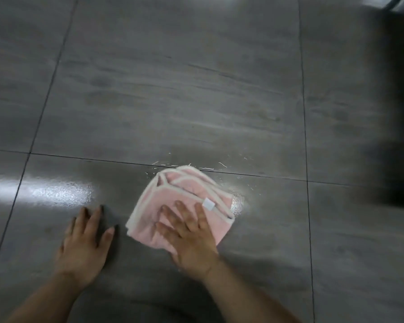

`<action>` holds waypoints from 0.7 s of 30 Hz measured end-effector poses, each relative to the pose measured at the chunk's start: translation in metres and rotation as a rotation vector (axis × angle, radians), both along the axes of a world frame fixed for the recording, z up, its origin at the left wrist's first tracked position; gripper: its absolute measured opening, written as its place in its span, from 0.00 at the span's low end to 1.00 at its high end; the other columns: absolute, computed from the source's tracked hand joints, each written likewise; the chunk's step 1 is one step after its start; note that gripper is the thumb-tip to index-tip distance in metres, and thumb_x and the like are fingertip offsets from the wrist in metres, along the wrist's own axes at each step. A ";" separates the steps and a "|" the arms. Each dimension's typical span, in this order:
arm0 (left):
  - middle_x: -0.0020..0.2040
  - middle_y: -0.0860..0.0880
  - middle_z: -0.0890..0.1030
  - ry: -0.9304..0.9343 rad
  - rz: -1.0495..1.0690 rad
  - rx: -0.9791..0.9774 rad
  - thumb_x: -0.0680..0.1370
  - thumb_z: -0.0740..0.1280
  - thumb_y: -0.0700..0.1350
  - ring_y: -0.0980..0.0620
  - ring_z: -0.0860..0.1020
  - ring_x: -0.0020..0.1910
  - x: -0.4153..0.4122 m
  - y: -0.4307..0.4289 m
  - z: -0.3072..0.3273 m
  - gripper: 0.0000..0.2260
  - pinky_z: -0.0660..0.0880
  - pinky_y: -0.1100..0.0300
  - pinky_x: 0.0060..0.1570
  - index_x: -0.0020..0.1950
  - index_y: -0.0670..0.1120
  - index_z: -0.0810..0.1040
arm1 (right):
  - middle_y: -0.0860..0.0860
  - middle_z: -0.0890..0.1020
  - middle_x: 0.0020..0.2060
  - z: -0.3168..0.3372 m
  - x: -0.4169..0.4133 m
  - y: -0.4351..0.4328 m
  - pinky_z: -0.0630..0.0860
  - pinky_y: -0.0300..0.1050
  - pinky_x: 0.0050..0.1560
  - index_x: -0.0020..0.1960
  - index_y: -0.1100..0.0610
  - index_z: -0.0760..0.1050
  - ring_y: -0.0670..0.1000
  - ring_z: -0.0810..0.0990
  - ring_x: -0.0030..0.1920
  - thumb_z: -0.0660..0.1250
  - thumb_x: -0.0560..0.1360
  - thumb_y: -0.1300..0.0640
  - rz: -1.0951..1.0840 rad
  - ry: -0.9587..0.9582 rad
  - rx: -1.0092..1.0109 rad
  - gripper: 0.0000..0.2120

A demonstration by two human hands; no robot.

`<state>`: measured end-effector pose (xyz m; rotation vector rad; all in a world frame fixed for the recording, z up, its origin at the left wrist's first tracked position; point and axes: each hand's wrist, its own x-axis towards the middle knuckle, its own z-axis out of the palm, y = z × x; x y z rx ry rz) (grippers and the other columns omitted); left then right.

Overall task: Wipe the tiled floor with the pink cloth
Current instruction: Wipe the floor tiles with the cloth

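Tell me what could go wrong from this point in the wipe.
The left hand braces flat on the glossy tiled floor; if that patch is wet it could slip. The pink cloth is loosely folded under the right hand, so layers may bunch mid-stroke. Droplets beyond its far edge might get missed or smeared.

An indoor room is shown, though whether it belongs to a home, an office or a shop cannot be told. It is marked as indoors by a tiled floor (196, 89) laid in large, glossy grey slabs parted by thin dark grout lines (48, 94), on which a bright patch of light (56, 192) is mirrored. A dark, blurred bulk (399, 113), perhaps furniture, is seen at the upper right edge, and a small wet smear (237, 201) is seen glistening on the tiles.
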<state>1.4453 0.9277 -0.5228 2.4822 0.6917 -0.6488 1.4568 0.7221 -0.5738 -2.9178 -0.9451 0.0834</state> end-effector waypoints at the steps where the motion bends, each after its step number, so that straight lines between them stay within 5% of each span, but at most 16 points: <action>1: 0.76 0.43 0.55 0.014 -0.011 0.006 0.75 0.59 0.55 0.43 0.52 0.75 0.000 -0.004 0.002 0.28 0.52 0.45 0.72 0.72 0.49 0.58 | 0.46 0.66 0.70 -0.001 -0.001 -0.018 0.44 0.56 0.70 0.63 0.46 0.68 0.54 0.52 0.74 0.55 0.63 0.46 -0.045 0.031 0.030 0.28; 5: 0.76 0.44 0.54 0.031 -0.045 0.041 0.72 0.59 0.58 0.42 0.52 0.75 0.015 -0.007 0.002 0.31 0.52 0.43 0.70 0.72 0.50 0.57 | 0.43 0.44 0.76 0.001 -0.017 -0.134 0.44 0.53 0.72 0.68 0.50 0.62 0.49 0.43 0.76 0.56 0.60 0.52 -0.336 0.096 0.122 0.35; 7: 0.76 0.44 0.51 0.042 -0.039 0.083 0.75 0.63 0.53 0.43 0.48 0.75 0.022 -0.009 -0.008 0.30 0.50 0.41 0.71 0.73 0.50 0.54 | 0.48 0.51 0.76 0.010 -0.013 -0.182 0.43 0.49 0.72 0.69 0.52 0.60 0.52 0.50 0.75 0.54 0.62 0.54 -0.528 0.094 0.133 0.34; 9: 0.77 0.46 0.47 0.027 -0.014 0.113 0.75 0.61 0.56 0.44 0.44 0.75 0.026 -0.013 -0.017 0.31 0.46 0.40 0.71 0.74 0.51 0.50 | 0.63 0.65 0.70 0.016 0.008 -0.194 0.50 0.56 0.71 0.67 0.61 0.65 0.62 0.61 0.70 0.51 0.64 0.54 -0.823 0.070 0.155 0.32; 11: 0.77 0.47 0.44 0.027 0.002 0.127 0.75 0.60 0.57 0.46 0.41 0.75 0.026 -0.015 -0.022 0.32 0.43 0.41 0.71 0.74 0.52 0.47 | 0.66 0.64 0.69 0.019 0.039 -0.169 0.50 0.62 0.70 0.68 0.65 0.66 0.66 0.60 0.71 0.47 0.65 0.50 -1.153 0.081 0.201 0.36; 13: 0.76 0.48 0.42 0.049 -0.008 0.135 0.76 0.59 0.55 0.47 0.40 0.75 0.024 -0.014 -0.024 0.32 0.40 0.43 0.71 0.73 0.53 0.45 | 0.60 0.58 0.73 0.020 0.069 -0.130 0.43 0.56 0.72 0.71 0.61 0.61 0.61 0.52 0.74 0.42 0.62 0.47 -1.255 0.128 0.213 0.41; 16: 0.76 0.48 0.41 0.051 -0.017 0.126 0.75 0.59 0.56 0.47 0.39 0.75 0.026 -0.012 -0.021 0.33 0.40 0.44 0.71 0.74 0.52 0.45 | 0.57 0.59 0.74 0.020 0.106 -0.053 0.38 0.51 0.71 0.71 0.58 0.63 0.62 0.52 0.74 0.44 0.63 0.47 -0.954 0.145 0.232 0.39; 19: 0.77 0.47 0.46 -0.011 -0.068 0.135 0.69 0.53 0.67 0.47 0.43 0.75 0.024 -0.005 -0.018 0.37 0.42 0.46 0.71 0.74 0.51 0.49 | 0.55 0.58 0.74 0.022 0.113 0.017 0.31 0.49 0.68 0.72 0.55 0.62 0.61 0.53 0.74 0.54 0.70 0.52 -0.475 0.184 0.164 0.30; 21: 0.77 0.47 0.48 -0.094 -0.033 0.144 0.66 0.50 0.68 0.48 0.45 0.75 0.035 0.009 -0.013 0.40 0.40 0.49 0.71 0.74 0.50 0.50 | 0.55 0.67 0.71 0.019 0.112 0.014 0.35 0.47 0.69 0.69 0.54 0.65 0.59 0.59 0.72 0.56 0.67 0.51 -0.243 0.152 0.122 0.30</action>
